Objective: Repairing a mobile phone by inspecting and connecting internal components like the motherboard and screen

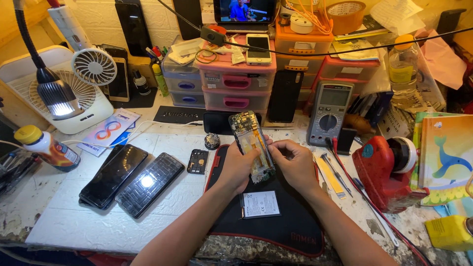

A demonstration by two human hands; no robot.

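An opened smartphone [249,135] with its back cover off shows its circuit board and gold flex cables. My left hand [238,167] grips its lower left side and holds it tilted above a black work mat [290,224]. My right hand [295,165] holds the phone's right edge, fingertips pressed on its lower inside. A white-labelled phone battery [260,204] lies on the mat just below both hands.
Two black phones [130,180] lie side by side at left, a small black cover part [197,161] beside them. A multimeter [329,112], tweezers [336,172], a red tool [382,172], stacked pink drawers [236,81], a fan [93,66], a lamp [58,98] and a bottle [47,148] surround the mat.
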